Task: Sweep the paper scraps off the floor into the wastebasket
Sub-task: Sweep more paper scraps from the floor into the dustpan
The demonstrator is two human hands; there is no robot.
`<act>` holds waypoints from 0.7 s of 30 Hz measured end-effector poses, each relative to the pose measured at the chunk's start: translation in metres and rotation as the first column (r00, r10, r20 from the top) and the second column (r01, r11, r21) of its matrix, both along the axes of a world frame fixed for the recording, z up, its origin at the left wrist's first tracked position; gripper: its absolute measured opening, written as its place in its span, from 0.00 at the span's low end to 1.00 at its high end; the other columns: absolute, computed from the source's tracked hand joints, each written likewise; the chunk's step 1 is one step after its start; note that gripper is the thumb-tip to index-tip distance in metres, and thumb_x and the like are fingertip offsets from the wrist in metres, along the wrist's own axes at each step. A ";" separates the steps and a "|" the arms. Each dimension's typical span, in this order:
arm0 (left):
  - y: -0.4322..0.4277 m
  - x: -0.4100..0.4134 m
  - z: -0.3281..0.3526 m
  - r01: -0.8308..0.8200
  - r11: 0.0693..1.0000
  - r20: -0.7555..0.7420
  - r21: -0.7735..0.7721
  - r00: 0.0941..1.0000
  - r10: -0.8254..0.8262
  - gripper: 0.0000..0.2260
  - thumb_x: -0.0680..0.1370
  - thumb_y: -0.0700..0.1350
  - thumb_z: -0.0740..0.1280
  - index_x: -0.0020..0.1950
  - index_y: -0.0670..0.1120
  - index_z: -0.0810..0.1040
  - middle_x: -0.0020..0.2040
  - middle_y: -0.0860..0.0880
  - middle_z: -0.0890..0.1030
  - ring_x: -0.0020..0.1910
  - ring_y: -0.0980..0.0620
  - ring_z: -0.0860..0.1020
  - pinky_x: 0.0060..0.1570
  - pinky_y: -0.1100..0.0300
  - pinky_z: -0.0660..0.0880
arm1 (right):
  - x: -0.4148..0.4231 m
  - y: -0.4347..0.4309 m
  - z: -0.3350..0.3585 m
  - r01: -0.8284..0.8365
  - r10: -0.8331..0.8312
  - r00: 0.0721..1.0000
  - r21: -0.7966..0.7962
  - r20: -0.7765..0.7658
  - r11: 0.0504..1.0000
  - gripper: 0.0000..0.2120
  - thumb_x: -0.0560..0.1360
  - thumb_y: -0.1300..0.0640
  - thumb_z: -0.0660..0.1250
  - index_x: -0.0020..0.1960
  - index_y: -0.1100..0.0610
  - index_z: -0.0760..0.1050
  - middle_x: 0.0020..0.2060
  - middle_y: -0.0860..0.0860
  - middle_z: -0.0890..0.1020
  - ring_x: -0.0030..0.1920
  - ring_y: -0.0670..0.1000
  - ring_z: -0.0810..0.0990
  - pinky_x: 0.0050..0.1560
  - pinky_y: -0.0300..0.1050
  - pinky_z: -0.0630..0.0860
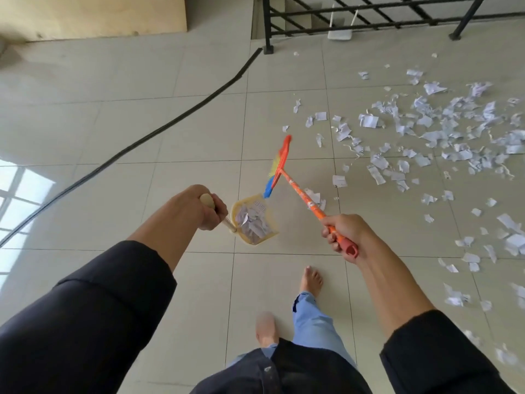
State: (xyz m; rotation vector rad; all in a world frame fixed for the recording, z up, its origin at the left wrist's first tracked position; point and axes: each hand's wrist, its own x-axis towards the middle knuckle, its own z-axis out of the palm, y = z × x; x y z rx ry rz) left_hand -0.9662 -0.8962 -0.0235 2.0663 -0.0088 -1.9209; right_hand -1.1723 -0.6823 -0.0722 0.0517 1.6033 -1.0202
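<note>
Pale tiled floor (pixel 181 115) by black railing (pixel 369 18). Paper scraps (pixel 443 132) lying scattered at right. Left hand (pixel 199 207) gripping dustpan (pixel 255 220) handle, keeping load level. Right hand (pixel 345 237) clutching orange broom (pixel 279 163), lifted for carrying. Wastebasket not showing.
</note>
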 end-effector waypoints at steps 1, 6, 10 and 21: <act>0.004 0.013 0.000 0.001 1.000 0.003 0.007 1.000 -0.001 0.05 0.78 0.35 0.57 0.44 0.41 0.70 0.30 0.47 0.69 0.22 0.54 0.66 0.18 0.69 0.64 | 0.009 0.002 -0.002 -0.021 0.021 1.000 0.004 -0.010 1.000 0.06 0.79 0.64 0.63 0.54 0.63 0.76 0.28 0.51 0.73 0.20 0.43 0.68 0.17 0.35 0.62; 0.031 0.055 -0.009 -0.030 0.999 0.044 0.015 0.999 0.030 0.06 0.77 0.33 0.58 0.43 0.42 0.69 0.33 0.47 0.70 0.19 0.53 0.65 0.19 0.69 0.66 | 0.042 0.013 -0.019 -0.079 0.078 0.997 0.047 0.006 0.996 0.04 0.78 0.64 0.62 0.51 0.62 0.74 0.29 0.51 0.73 0.20 0.42 0.68 0.17 0.34 0.62; 0.057 0.056 -0.009 -0.077 0.997 0.078 -0.007 0.994 0.077 0.03 0.77 0.35 0.59 0.46 0.41 0.70 0.33 0.46 0.71 0.18 0.52 0.66 0.20 0.68 0.66 | 0.043 0.028 -0.031 -0.115 0.110 0.992 0.102 0.056 0.988 0.05 0.78 0.64 0.62 0.52 0.61 0.75 0.29 0.51 0.72 0.19 0.42 0.67 0.17 0.34 0.62; 0.085 -0.010 -0.007 -0.112 0.993 0.117 0.046 0.987 0.106 0.07 0.77 0.33 0.58 0.42 0.42 0.69 0.32 0.48 0.69 0.23 0.54 0.64 0.20 0.69 0.65 | -0.039 0.083 -0.032 -0.071 0.094 0.985 0.155 -0.145 0.985 0.05 0.77 0.65 0.63 0.42 0.62 0.74 0.29 0.53 0.73 0.19 0.44 0.69 0.18 0.35 0.62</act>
